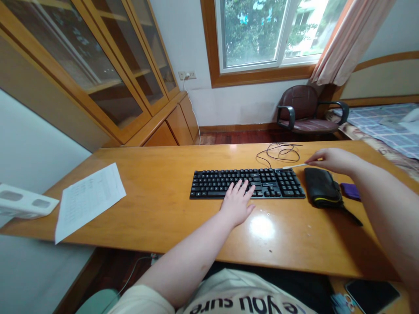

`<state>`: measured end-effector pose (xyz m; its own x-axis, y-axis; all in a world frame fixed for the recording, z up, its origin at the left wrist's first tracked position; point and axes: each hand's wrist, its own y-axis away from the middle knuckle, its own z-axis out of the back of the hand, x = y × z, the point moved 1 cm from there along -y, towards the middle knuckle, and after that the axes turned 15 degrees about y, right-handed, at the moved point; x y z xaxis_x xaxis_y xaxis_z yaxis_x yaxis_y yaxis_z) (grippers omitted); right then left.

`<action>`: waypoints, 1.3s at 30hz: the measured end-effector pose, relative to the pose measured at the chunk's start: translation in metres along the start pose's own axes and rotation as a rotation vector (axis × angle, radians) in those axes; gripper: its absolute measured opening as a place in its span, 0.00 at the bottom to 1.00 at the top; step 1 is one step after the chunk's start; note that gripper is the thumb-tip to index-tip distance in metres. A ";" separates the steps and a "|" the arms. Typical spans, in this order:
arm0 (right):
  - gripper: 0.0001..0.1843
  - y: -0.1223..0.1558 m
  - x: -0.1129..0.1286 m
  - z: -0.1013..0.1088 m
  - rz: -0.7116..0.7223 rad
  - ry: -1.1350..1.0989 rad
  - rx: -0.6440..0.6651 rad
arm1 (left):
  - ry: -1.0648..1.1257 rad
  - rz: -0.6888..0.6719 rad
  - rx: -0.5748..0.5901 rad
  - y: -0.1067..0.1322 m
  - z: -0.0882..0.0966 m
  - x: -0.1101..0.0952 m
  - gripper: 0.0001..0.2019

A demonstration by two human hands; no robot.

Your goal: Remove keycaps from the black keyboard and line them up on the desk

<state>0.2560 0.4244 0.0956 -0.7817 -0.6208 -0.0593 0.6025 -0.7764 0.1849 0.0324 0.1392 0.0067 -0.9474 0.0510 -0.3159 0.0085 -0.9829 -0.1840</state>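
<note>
A black keyboard (247,184) lies on the wooden bench (157,209) in front of the person, its key legends too small to read. The left hand (238,204) is open, palm down, its fingers spread over the lower rows left of the arrow keys, with the thumb off the front edge. The right hand (329,159) pinches a thin white stick (296,165) between thumb and fingertips; the stick's far tip is at the keyboard's top edge, above the number pad. Whether it touches the keyboard cannot be told.

The clearest writing is on the person's pale shirt (225,279): large dark letters, upside down in this view, spell "e you sure", the first word cut off. Sheets of paper (90,196) at the bench's left end bear rows of print too faint to make out, and a white object (28,200) with oval openings is just beside them. Right of the keyboard rests a black pouch (322,185) with a yellow edge; no brand can be read on it. A purple item (350,191) sits near the pouch, partly behind the right forearm. A thin dark cable (283,152) loops behind the keyboard.
</note>
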 end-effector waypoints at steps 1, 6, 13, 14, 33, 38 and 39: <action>0.13 0.001 0.005 -0.001 0.017 0.003 -0.004 | 0.000 0.000 0.001 0.000 0.000 0.000 0.32; 0.11 0.004 0.003 -0.008 0.003 0.006 0.041 | -0.004 -0.003 0.002 0.000 0.001 -0.001 0.32; 0.13 0.011 -0.028 0.001 -0.064 0.032 0.056 | 0.008 -0.006 -0.007 0.000 0.001 -0.001 0.32; 0.14 0.011 -0.026 0.000 -0.063 0.025 0.043 | 0.010 -0.007 -0.008 0.000 0.000 -0.001 0.32; 0.17 0.037 0.054 -0.003 -0.132 0.039 -0.144 | -0.017 -0.003 0.010 0.000 0.002 -0.001 0.32; 0.18 0.064 0.097 -0.022 -0.151 0.030 -0.211 | -0.014 -0.003 0.012 0.000 0.001 -0.001 0.32; 0.19 0.069 0.104 -0.027 -0.168 0.011 -0.223 | -0.013 -0.004 0.010 0.000 0.001 -0.001 0.32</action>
<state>0.2203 0.3035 0.0761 -0.8727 -0.4814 -0.0819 0.4860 -0.8726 -0.0493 0.0330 0.1392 0.0084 -0.9514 0.0525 -0.3034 0.0017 -0.9845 -0.1755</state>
